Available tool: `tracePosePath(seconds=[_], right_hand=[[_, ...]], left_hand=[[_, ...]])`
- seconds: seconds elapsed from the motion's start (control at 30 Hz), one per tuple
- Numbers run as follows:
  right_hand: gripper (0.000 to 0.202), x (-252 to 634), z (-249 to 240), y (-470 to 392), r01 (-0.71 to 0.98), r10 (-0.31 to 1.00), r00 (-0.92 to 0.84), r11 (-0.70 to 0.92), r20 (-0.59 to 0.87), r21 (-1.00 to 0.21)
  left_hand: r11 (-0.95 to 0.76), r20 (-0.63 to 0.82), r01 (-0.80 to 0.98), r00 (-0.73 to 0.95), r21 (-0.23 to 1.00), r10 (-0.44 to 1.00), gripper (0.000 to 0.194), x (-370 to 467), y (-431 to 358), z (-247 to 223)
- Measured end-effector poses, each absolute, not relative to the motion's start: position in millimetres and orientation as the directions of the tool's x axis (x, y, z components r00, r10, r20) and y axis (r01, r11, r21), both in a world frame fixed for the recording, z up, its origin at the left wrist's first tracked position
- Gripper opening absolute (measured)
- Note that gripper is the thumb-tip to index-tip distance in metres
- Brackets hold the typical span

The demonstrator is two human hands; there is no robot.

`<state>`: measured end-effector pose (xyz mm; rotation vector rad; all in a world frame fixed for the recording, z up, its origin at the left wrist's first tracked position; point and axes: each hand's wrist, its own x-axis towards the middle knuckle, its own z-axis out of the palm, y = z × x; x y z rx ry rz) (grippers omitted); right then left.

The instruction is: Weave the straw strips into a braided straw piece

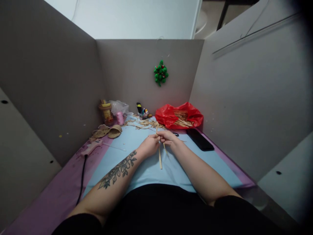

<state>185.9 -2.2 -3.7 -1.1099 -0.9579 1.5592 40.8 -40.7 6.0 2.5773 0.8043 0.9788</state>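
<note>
In the middle of the table my left hand [151, 145] and my right hand [168, 138] meet, fingers closed around pale straw strips [160, 158]. Two ends of the strips hang below the fingers towards me, and a short piece sticks up above them. How the strips cross between the fingertips is hidden. Just beyond my hands lies a loose heap of straw scraps [146, 123]. Dark scissor handles [175, 134] show in part beside my right hand.
A red plastic bag [166, 116] of straw strips stands at the back right, near a black phone [200, 139]. At left are a pink glue gun [91, 148] with a cord, woven pieces [114, 131], pink thread [120, 118] and a cup [107, 112]. Grey partitions enclose the table.
</note>
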Motion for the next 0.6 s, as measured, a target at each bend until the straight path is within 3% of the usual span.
tracePosePath(seconds=[0.1, 0.13, 0.2, 0.27, 0.43, 0.6], right_hand=[[0.022, 187.8, -2.0, -3.9, -0.229, 0.981, -0.142, -0.163, -0.133, -0.960], [0.023, 188.7, -0.4, -5.2, -0.207, 0.983, -0.152, -0.132, -0.101, -0.969], [0.024, 189.8, 3.1, -8.5, -0.149, 0.985, -0.170, -0.068, -0.043, -0.986], [0.024, 189.1, 6.0, -12.1, -0.076, 0.986, -0.169, -0.018, -0.005, -0.997], [0.021, 182.2, 8.4, -20.0, 0.206, 0.983, -0.162, 0.124, 0.091, -0.971], [0.019, 179.4, 11.3, -24.3, 0.365, 0.971, -0.134, 0.233, 0.197, -0.901]], left_hand=[[-0.816, 0.510, 0.380, 0.643, 0.435, 0.571, 0.019, 35.4, -40.1, 14.4], [-0.781, 0.519, 0.410, 0.587, 0.472, 0.622, 0.020, 32.7, -37.9, 17.2], [-0.647, 0.571, 0.474, 0.316, 0.597, 0.758, 0.021, 27.6, -31.4, 21.0], [-0.537, 0.506, 0.460, 0.202, 0.707, 0.839, 0.023, 24.7, -24.5, 20.9], [-0.323, 0.192, 0.274, 0.415, 0.906, 0.889, 0.023, 26.3, -17.7, 12.4], [-0.217, 0.120, 0.222, 0.382, 0.950, 0.916, 0.015, 26.5, -22.2, 14.6]])
